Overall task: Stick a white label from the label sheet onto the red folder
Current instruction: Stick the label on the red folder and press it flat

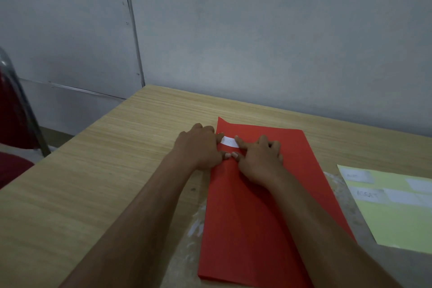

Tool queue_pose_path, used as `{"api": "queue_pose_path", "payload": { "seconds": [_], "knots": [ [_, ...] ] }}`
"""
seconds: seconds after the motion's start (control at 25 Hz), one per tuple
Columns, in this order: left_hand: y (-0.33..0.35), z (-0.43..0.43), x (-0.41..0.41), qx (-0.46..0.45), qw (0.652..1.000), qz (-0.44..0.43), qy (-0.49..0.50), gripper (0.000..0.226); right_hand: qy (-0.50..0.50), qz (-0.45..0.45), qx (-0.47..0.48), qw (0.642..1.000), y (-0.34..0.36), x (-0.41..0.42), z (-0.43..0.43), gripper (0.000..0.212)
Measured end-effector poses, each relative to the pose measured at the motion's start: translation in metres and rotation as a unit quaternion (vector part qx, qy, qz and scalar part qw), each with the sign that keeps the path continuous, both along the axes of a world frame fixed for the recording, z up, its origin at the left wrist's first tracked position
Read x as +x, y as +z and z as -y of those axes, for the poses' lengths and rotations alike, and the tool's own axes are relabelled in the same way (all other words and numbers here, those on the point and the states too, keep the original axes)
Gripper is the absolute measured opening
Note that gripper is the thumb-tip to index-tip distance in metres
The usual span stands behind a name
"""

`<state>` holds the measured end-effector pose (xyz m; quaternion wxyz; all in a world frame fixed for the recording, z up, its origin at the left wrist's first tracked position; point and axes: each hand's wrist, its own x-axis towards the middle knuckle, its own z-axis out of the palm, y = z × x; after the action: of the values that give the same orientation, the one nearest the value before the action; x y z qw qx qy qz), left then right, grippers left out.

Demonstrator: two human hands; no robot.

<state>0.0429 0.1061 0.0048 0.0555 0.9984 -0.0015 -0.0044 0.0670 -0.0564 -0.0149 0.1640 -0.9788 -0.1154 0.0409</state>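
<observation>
Both hands press flat rather than closing on anything: the left hand [201, 145] has its grip spread, fingertips on the left end of the white label [229, 142], and the right hand [259, 159] lays its index finger along the label's right end, other fingers curled loosely. The thumbs nearly meet just below the label. The label lies on the red folder [245, 217] near its far left corner, at about 11 o'clock on the cover; faint writing on it is probably there, too blurred to read. The folder lies flat on the wooden counter [117, 159]. At 3 o'clock, just beside the folder, lies the pale yellow label sheet [397, 217] with several white labels.
</observation>
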Motion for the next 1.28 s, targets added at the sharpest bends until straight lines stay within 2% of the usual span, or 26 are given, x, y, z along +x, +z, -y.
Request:
{"api": "queue_pose_path", "payload": {
  "seconds": [0.12, 0.24, 0.4, 0.52, 0.64, 0.72, 0.8, 0.92, 1.08, 1.28],
  "knots": [
    [0.001, 0.002, 0.002, 0.009, 1.0, -0.02, -0.004, 0.066, 0.017, -0.013, -0.008, 1.0, 0.003, 0.003, -0.002, 0.045],
    [0.0, 0.002, 0.003, 0.003, 1.0, -0.012, 0.014, 0.068, 0.013, 0.01, 0.0, 1.0, -0.001, -0.001, -0.001, 0.045],
    [0.002, 0.001, 0.003, -0.014, 0.998, 0.004, 0.058, 0.078, -0.023, 0.049, 0.028, 0.998, -0.002, 0.0, 0.002, 0.054],
    [0.003, -0.003, 0.002, -0.052, 0.996, 0.008, 0.074, 0.077, 0.003, 0.069, 0.051, 0.996, 0.0, 0.0, 0.01, 0.058],
    [0.005, -0.004, 0.0, -0.086, 0.993, 0.013, 0.084, 0.073, 0.036, 0.08, 0.153, 0.984, 0.003, -0.009, 0.03, 0.041],
    [0.008, -0.002, -0.003, -0.093, 0.991, 0.017, 0.089, 0.07, 0.047, 0.087, 0.17, 0.98, 0.007, -0.018, 0.047, 0.028],
    [0.011, 0.001, -0.008, -0.099, 0.99, 0.03, 0.097, 0.064, 0.006, 0.118, 0.148, 0.982, 0.01, -0.029, 0.067, 0.027],
    [0.015, 0.009, -0.016, -0.1, 0.988, 0.058, 0.107, 0.059, -0.101, 0.163, 0.061, 0.98, 0.011, -0.043, 0.098, 0.044],
    [0.011, 0.023, -0.037, -0.171, 0.966, 0.115, 0.155, 0.057, -0.171, 0.127, -0.018, 0.977, 0.012, -0.065, 0.117, 0.066],
    [-0.002, 0.031, -0.066, -0.198, 0.955, 0.098, 0.201, 0.043, -0.213, 0.077, -0.013, 0.974, 0.02, -0.083, 0.114, 0.067]
  ]
}}
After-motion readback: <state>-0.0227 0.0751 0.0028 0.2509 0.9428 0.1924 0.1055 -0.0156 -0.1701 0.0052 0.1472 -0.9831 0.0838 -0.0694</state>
